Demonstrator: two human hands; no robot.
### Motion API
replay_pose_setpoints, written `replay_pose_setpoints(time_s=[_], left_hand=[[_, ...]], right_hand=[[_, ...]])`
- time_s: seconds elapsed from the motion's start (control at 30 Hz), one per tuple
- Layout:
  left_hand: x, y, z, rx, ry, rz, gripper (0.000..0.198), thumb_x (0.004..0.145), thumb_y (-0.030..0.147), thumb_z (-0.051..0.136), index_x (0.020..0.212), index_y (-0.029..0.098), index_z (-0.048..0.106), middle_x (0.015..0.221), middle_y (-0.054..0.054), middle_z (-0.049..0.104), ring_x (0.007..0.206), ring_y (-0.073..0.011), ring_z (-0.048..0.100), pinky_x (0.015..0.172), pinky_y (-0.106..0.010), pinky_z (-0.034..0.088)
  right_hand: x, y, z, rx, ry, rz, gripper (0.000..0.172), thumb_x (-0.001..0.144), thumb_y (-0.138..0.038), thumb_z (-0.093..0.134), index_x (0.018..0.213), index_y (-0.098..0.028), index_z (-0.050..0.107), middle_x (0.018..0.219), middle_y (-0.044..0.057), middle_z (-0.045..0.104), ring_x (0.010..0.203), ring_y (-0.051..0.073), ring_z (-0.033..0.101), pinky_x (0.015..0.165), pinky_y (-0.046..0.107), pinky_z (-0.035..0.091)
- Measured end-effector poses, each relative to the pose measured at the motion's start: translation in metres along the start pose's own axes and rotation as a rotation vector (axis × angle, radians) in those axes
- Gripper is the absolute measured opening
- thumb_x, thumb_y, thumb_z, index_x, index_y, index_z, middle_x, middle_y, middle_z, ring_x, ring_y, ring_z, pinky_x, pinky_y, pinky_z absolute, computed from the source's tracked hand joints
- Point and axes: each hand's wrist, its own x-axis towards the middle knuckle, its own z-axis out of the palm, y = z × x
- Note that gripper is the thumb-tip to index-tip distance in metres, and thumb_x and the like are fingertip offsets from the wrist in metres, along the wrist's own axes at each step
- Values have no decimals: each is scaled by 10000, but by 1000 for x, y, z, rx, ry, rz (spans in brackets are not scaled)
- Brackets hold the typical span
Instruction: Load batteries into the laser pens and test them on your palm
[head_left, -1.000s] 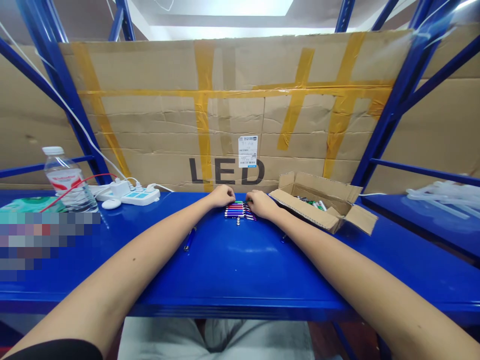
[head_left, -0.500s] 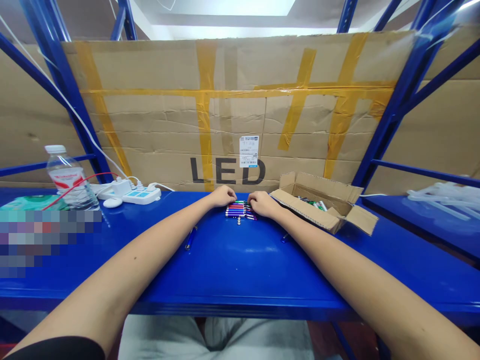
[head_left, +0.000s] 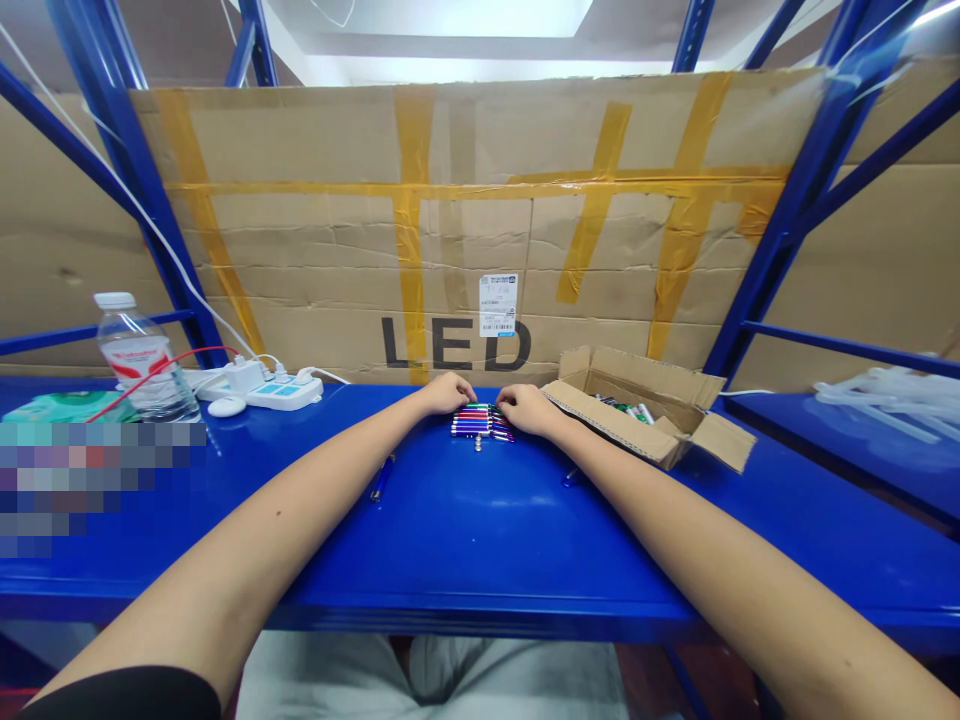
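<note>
Several slim, shiny pen-like tubes [head_left: 470, 421] in red, purple, blue and green lie side by side in a stack of rows on the blue table. My left hand [head_left: 448, 393] is at the far left end of the row, fingers curled and pressed together. Facing it, my right hand [head_left: 523, 408] curls its fingers at the far right end. What the fingertips hold is too small to make out. Small silvery round pieces [head_left: 478, 444] sit just in front of the row. A blue pen-like tube [head_left: 382, 478] lies apart, beside my left forearm.
An open cardboard box [head_left: 637, 405] with small metallic pieces stands at the right. At the left are a water bottle [head_left: 142, 360], a white power strip [head_left: 281, 391] and cables. A tall cardboard panel [head_left: 315, 250] closes off the back. Near my right forearm lies a small blue item [head_left: 572, 479].
The view has shifted very slightly. Both hands stay at the two ends of the row, with no clear movement of the tubes.
</note>
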Motion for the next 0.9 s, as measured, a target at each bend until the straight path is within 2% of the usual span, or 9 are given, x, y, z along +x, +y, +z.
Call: replay_pose_setpoints(time_s=[0.17, 0.37, 0.57, 0.73, 0.9], left_hand=[[1, -1, 1, 0, 15, -6, 235, 697, 112, 584, 837, 168, 764, 905, -53, 757, 853, -202, 676, 796, -297, 514], [2, -2, 3, 12, 54, -22, 190, 721, 136, 588, 831, 143, 743, 915, -82, 748, 852, -206, 672, 816, -307, 507], [-5, -2, -5, 31, 118, -33, 203, 750, 145, 564, 871, 135, 727, 977, -103, 736, 916, -219, 664, 864, -310, 491], [-21, 5, -22, 77, 187, -15, 229, 778, 168, 532, 901, 132, 722, 996, -110, 730, 935, -225, 658, 857, -313, 485], [-57, 6, -42, 193, 166, 58, 254, 797, 211, 500, 933, 151, 707, 1008, -87, 720, 938, -216, 642, 847, -314, 463]], right_hand=[[-1, -2, -3, -7, -15, 13, 218, 799, -142, 520, 794, -201, 730, 844, 50, 736, 807, 188, 634, 702, 250, 419], [-2, -5, -4, -4, -26, 68, 172, 801, -255, 578, 843, -210, 739, 813, 45, 729, 763, 186, 628, 637, 251, 399], [-3, -4, -6, 18, -57, 78, 177, 791, -186, 560, 836, -209, 729, 805, 28, 732, 759, 170, 636, 656, 236, 408], [-4, -6, -8, 23, -45, 84, 196, 829, -200, 533, 879, -207, 721, 890, 42, 742, 828, 191, 647, 698, 251, 416], [-7, -7, -13, 38, -5, 97, 286, 919, -206, 405, 915, -190, 690, 1041, 81, 722, 959, 220, 635, 789, 277, 427]])
